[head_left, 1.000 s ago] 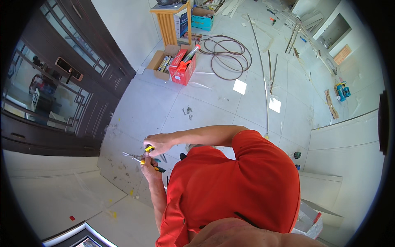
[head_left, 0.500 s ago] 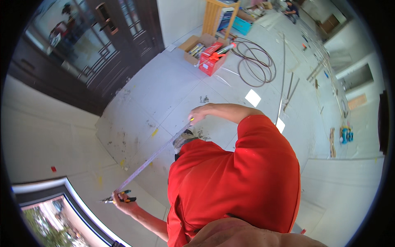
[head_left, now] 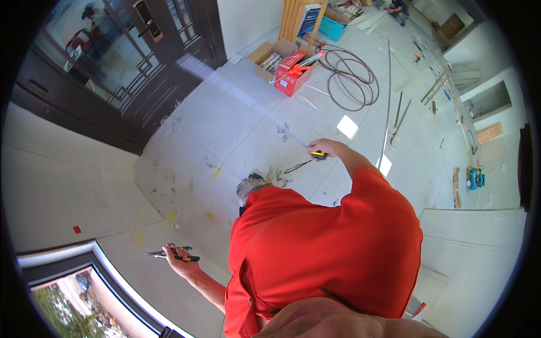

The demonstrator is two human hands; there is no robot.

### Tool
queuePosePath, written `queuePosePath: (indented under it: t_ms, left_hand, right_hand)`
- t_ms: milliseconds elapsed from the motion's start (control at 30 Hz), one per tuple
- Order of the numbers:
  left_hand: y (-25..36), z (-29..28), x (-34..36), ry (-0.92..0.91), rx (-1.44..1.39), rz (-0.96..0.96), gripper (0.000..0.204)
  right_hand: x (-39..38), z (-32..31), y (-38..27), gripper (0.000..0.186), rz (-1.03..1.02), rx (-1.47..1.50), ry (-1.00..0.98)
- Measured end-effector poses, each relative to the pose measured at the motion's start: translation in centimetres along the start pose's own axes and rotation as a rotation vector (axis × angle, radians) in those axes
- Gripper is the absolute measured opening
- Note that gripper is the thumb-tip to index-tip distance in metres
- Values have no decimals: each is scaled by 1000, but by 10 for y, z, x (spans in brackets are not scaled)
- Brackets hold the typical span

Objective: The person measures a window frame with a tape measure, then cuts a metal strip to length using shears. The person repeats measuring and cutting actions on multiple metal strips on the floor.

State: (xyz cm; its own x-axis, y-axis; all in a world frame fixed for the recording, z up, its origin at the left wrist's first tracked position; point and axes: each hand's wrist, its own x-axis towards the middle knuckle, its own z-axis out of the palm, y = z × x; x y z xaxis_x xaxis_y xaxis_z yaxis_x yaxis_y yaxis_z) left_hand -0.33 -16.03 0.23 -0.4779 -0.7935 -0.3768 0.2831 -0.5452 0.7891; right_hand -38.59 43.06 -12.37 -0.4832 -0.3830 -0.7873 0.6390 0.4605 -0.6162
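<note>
My left hand (head_left: 181, 266) is closed around a pair of pliers (head_left: 190, 258), with dark and orange handles and thin jaws pointing left toward the wall. At the middle of the view, my right hand (head_left: 329, 147) grips a yellow and black tape measure (head_left: 319, 154), whose dark wrist strap hangs loose. From it the measuring blade (head_left: 239, 94), smeared by motion, stretches up and left across the floor to in front of the dark door. The blade's free end is apart from my left hand.
A dark panelled door (head_left: 169, 67) stands at upper left, a window (head_left: 73, 298) at lower left. Beyond my right hand are a red box (head_left: 291, 83), an open cardboard box (head_left: 262, 53) and a coiled hose (head_left: 369, 84). Long rods lie at right; another person (head_left: 399, 11) crouches far off.
The blade has left my left hand and swung from lower left to upper left. My right hand has moved right with the tape measure. My left hand keeps the pliers.
</note>
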Motion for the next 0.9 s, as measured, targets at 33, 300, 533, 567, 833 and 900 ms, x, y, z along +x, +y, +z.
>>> queuePosePath:
  t_ms: [33, 300, 533, 567, 833, 900]
  left_hand:
    - [-10, 2, 9, -23, -11, -48, 26]
    - [-54, 24, 37, -136, 19, -306, 25]
    - [-46, 51, 28, -119, 80, -319, 25]
    - [-45, 51, 24, -116, 69, -310, 25]
    - [-67, 40, -2, 12, 8, -273, 23]
    - [-74, 22, -12, 90, -37, -242, 23]
  right_hand:
    - [-10, -18, 26, 26, -38, 139, 105]
    - [-49, -168, 73, 16, 29, 744, 712]
    - [-54, -232, -30, 12, 223, 569, 883]
    - [-51, -237, -42, 12, 232, 539, 883]
    - [3, -292, -76, 17, 146, 226, 858]
    - [60, -254, -105, 18, -36, 120, 730]
